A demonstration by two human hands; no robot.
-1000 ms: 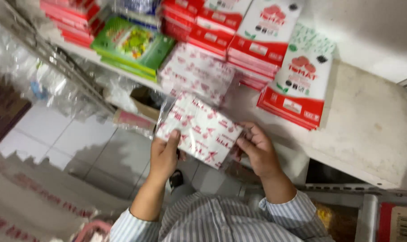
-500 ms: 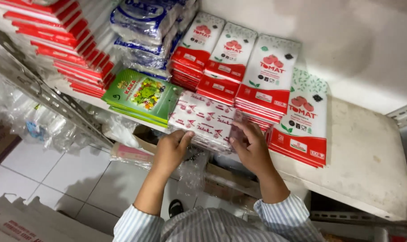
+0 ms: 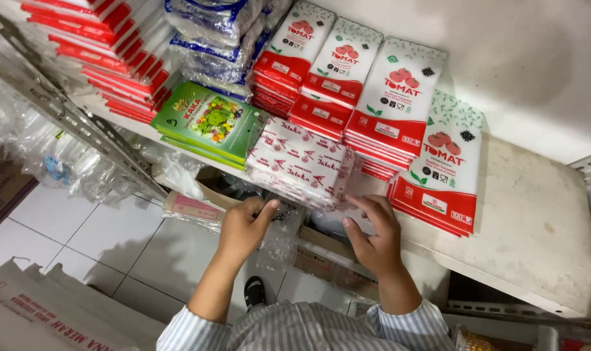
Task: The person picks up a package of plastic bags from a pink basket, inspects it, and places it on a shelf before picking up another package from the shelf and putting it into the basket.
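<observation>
A flat pack of white plastic bags with red print (image 3: 302,164) lies on the white shelf (image 3: 529,221), between a green pack stack (image 3: 207,123) and red-and-white tomato-print packs (image 3: 399,104). My left hand (image 3: 243,224) is at the pack's front left edge, fingers bent, thumb touching its clear wrap. My right hand (image 3: 373,234) is at the front right edge, fingers spread against the wrap. Neither hand closes around the pack.
Red flat packs (image 3: 107,58) and blue-and-clear bundles (image 3: 211,26) fill the shelf's left. A slotted metal upright (image 3: 74,123) runs diagonally at the left, with clear bags hanging behind it. An open cardboard box (image 3: 217,185) sits under the shelf. White floor tiles (image 3: 94,240) lie below.
The red-print pack went from being held in both hands in front of the shelf to lying on the shelf. My hands now rest at its front edge.
</observation>
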